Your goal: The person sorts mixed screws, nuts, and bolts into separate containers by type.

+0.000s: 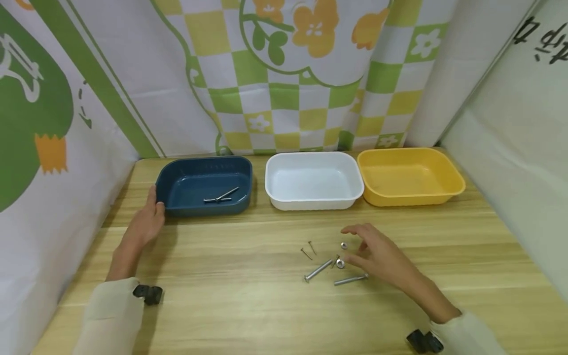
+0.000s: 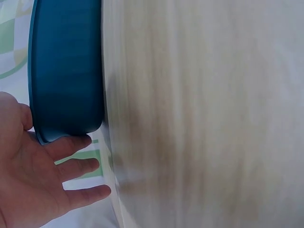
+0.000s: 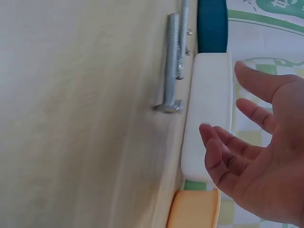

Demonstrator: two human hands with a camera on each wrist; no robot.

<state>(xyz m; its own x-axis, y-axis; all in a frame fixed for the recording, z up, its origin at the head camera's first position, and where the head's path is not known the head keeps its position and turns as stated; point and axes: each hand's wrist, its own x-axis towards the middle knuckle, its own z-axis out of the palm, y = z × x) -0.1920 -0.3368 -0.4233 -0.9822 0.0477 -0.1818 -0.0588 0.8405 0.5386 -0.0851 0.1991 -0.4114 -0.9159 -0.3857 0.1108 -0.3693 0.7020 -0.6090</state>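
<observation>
My left hand touches the outer left end of a dark blue tray. In the left wrist view, its fingers are spread and fairly straight beside the tray's corner. Two thin screws lie crossed inside that tray. Over the wooden table, my right hand hovers with loosely bent fingers and nothing in it. Close to its fingertips are two nuts, one nut farther back and another nut nearer. Around them lie a bolt, a second bolt and a few small screws.
A white tray and a yellow tray stand right of the blue one along the table's back edge. A patterned curtain hangs behind them. White sheets flank the wooden table on both sides.
</observation>
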